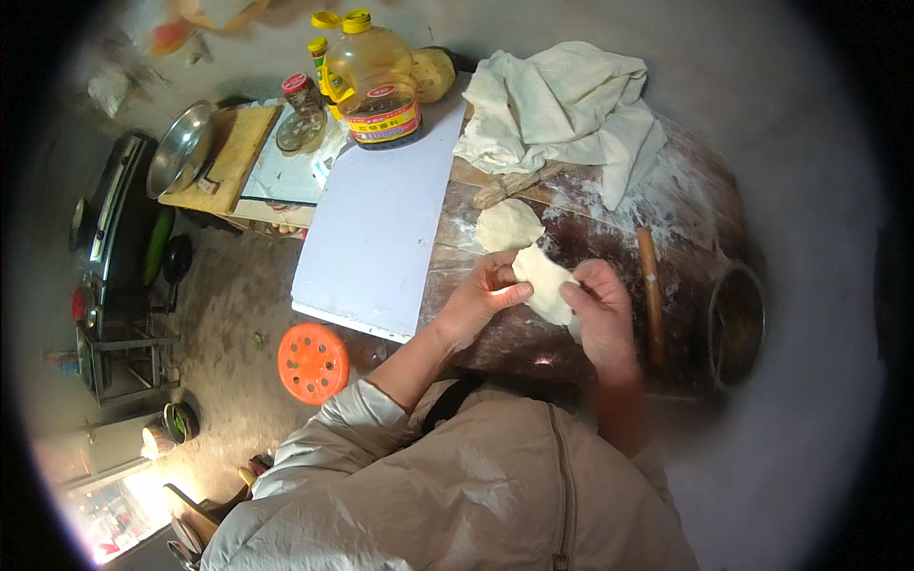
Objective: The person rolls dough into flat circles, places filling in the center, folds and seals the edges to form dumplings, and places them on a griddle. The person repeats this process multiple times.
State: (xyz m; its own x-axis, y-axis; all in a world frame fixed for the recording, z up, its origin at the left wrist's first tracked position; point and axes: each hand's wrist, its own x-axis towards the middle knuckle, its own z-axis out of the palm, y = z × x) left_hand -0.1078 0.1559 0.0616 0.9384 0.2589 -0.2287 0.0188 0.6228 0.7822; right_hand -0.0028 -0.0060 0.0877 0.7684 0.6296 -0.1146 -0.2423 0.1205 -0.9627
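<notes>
Between my two hands a flat piece of pale dough (pixel 544 282) is held over the floured wooden board. My left hand (pixel 493 285) grips its left edge, the thumb lying on the near side. At the opposite edge my right hand (pixel 600 300) pinches the dough between thumb and fingers. Just beyond, a round dough disc (pixel 508 224) lies on the wooden board (pixel 493 335). To the right of my right hand rests a slim wooden rolling pin (pixel 650 292), dusted around with flour.
A crumpled white cloth (pixel 557 107) covers the board's far part, beside a bundle of straw-like stalks (pixel 510 187). A metal pot (pixel 737 325) stands at the right. Leftward are a white panel (pixel 371 235), a large sauce jug (pixel 378 86) and an orange stool (pixel 313 364).
</notes>
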